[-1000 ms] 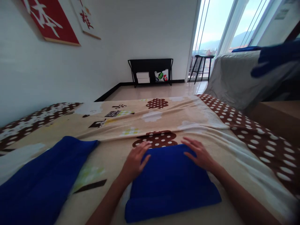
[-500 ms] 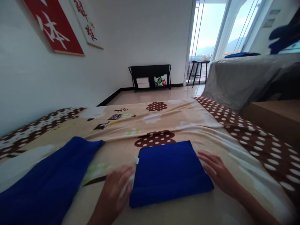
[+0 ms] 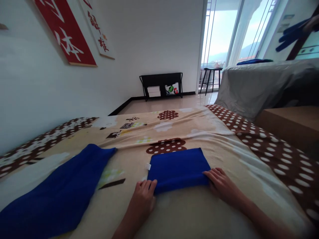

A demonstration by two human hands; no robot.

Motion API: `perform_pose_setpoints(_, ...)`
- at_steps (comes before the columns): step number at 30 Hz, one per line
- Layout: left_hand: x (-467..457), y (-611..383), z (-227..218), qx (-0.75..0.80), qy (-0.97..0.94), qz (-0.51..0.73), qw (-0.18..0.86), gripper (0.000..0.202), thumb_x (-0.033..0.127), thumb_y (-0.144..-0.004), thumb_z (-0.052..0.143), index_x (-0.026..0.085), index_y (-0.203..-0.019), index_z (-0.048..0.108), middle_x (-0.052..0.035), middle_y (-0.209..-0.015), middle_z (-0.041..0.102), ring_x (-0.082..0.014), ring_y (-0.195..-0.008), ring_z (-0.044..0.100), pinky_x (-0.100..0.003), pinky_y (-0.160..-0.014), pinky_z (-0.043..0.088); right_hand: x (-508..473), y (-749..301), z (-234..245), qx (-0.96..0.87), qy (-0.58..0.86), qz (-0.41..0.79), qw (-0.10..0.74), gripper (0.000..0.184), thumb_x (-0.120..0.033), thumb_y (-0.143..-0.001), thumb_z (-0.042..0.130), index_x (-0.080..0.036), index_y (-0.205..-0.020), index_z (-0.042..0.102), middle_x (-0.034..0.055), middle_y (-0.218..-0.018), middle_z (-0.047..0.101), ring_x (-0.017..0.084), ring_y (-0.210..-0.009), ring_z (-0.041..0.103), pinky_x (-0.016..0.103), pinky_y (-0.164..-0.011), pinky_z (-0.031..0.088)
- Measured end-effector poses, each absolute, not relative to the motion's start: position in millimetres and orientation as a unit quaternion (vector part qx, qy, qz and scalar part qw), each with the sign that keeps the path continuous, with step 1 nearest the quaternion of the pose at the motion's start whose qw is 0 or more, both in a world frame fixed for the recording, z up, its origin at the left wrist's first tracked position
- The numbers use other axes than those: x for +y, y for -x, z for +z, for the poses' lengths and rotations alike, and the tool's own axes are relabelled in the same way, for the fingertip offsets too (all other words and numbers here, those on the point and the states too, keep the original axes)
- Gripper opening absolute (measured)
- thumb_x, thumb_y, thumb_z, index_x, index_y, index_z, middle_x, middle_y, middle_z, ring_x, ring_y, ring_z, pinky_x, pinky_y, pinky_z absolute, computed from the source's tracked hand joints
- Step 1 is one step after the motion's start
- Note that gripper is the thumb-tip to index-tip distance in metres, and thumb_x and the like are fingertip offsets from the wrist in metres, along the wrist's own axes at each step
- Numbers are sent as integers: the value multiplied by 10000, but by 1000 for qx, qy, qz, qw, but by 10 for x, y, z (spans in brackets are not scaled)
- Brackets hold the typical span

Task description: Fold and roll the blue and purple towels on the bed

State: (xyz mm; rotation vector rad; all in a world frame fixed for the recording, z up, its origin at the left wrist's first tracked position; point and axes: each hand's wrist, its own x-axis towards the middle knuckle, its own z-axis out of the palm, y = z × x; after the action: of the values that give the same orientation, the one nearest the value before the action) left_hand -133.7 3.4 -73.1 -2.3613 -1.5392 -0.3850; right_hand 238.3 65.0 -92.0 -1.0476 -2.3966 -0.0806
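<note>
A folded blue cloth (image 3: 178,167), with a small white tag on its left edge, lies on the patterned blanket (image 3: 194,209). At its near left corner, my left hand (image 3: 146,196) is closed on the fabric. My right hand (image 3: 219,181) pinches the near right corner. Between the two hands the near edge is turned up in a narrow fold. Off to the left, a second blue cloth (image 3: 62,189) is spread out loosely, touched by neither hand.
A cardboard box (image 3: 291,121) stands at the bed's right side. Behind it is furniture under a grey cover (image 3: 249,86). At upper right, another person's hand (image 3: 312,25) holds dark blue fabric. A black rack (image 3: 160,79) stands against the far wall.
Both hands have moved onto the near corners of the folded cloth and closed on them. Its near edge has been turned away from me, so the cloth looks shorter.
</note>
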Motion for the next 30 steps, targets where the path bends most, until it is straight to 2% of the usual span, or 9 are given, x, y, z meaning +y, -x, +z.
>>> perform_pose_setpoints(2, 10, 1358, -710, -540, 828, -107, 106, 525, 15, -705, 452, 159, -1192, 584, -91, -970, 701, -243, -893, 652, -426, -876, 481, 601, -2401, -915, -880, 405, -9, 249, 351, -97, -909, 408, -170, -1213, 568, 74, -987, 669, 189, -926, 603, 392, -918, 445)
perform_pose_setpoints(5, -16, 1366, -702, -545, 832, -61, 85, 486, 2, -708, 453, 193, -1118, 632, -64, -927, 708, -231, -851, 657, -408, -850, 488, 519, -2378, -970, -870, 434, -21, 233, 321, -95, -881, 432, -185, -1136, 606, 75, -964, 664, 210, -913, 597, 411, -884, 455)
perform_pose_setpoints(9, -38, 1057, -696, -566, 792, -97, 206, 488, -12, -776, 418, 166, -1170, 644, -115, -1095, 702, -275, -1022, 639, -464, -898, 460, 378, -2045, -1010, -830, 468, -129, 275, 426, -51, -832, 422, -170, -1192, 618, 125, -1245, 627, 272, -1126, 568, 488, -990, 398)
perform_pose_setpoints(12, -109, 714, -686, -496, 831, -153, 200, 538, 36, -829, 435, 165, -1340, 544, -83, -1312, 633, -218, -1220, 559, -393, -1027, 418, 252, -1755, -956, -882, 378, -110, 258, 563, -79, -864, 418, -194, -1412, 476, 62, -1454, 509, 221, -1322, 464, 422, -1076, 363)
perform_pose_setpoints(15, -195, 698, -718, -460, 863, -126, 168, 592, 218, -898, 498, 187, -1478, 387, -48, -1488, 496, -210, -1351, 456, -385, -1090, 381, 230, -1796, -929, -924, 326, -76, 186, 638, -189, -911, 452, -225, -1531, 304, 17, -1562, 365, 197, -1419, 361, 409, -1124, 332)
perform_pose_setpoints(19, -243, 1154, -815, -521, 830, -118, 164, 623, 307, -920, 516, 213, -1508, 331, -58, -1487, 496, -210, -1331, 479, -392, -1063, 392, 377, -2260, -1033, -910, 377, -65, 163, 637, -195, -942, 426, -231, -1551, 245, 9, -1551, 383, 162, -1433, 344, 400, -1155, 280)
perform_pose_setpoints(23, -188, 1346, -836, -535, 827, -114, 129, 607, 184, -837, 524, 196, -1437, 437, -81, -1401, 576, -241, -1271, 529, -479, -1096, 328, 491, -2422, -1100, -891, 411, -56, 182, 616, -133, -843, 452, -205, -1455, 421, 53, -1463, 505, 196, -1390, 411, 444, -1145, 252)
perform_pose_setpoints(26, -159, 1275, -752, -554, 812, -133, 124, 471, 128, -761, 532, 183, -1219, 628, -102, -1256, 662, -288, -1187, 570, -540, -1057, 330, 479, -2327, -1021, -867, 435, -63, 235, 435, -139, -791, 493, -199, -1202, 620, 89, -1377, 579, 249, -1346, 459, 492, -1127, 244)
perform_pose_setpoints(30, -207, 1191, -595, -594, 792, -119, 70, 323, 118, -728, 517, 215, -971, 707, -86, -1114, 697, -305, -1095, 600, -569, -986, 389, 364, -2245, -859, -868, 449, -30, 210, 310, -132, -758, 497, -219, -1007, 660, 79, -1402, 547, 253, -1353, 445, 503, -1112, 274)
